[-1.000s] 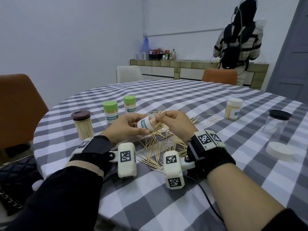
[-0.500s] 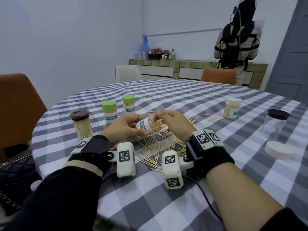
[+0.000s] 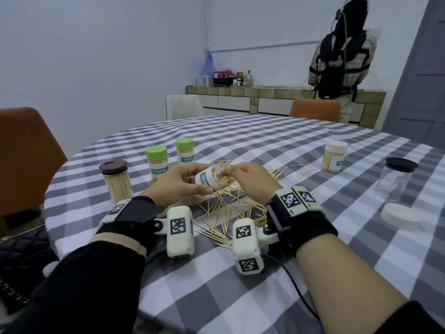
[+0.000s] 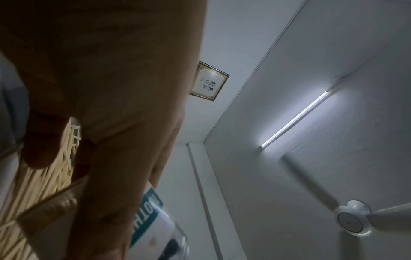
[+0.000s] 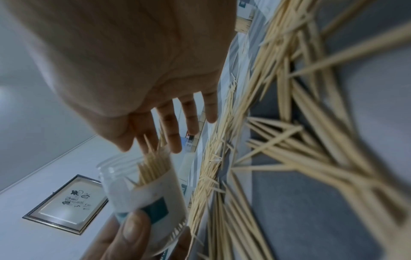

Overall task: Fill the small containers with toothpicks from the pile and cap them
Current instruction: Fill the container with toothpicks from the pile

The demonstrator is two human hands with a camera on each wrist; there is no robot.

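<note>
uncapped container point(image 3: 210, 180) tilted above toothpick pile point(image 3: 228, 213)

Orange chairs point(image 3: 26, 160) flank the checked tablecloth point(image 3: 277, 145); a framed picture point(image 4: 209, 81) hangs.

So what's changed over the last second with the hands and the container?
Little: the left hand holds the tilted, uncapped container as before; the right hand stays at its mouth, its fingers straight against the toothpick tips. The pile and capped containers are unchanged.
</note>
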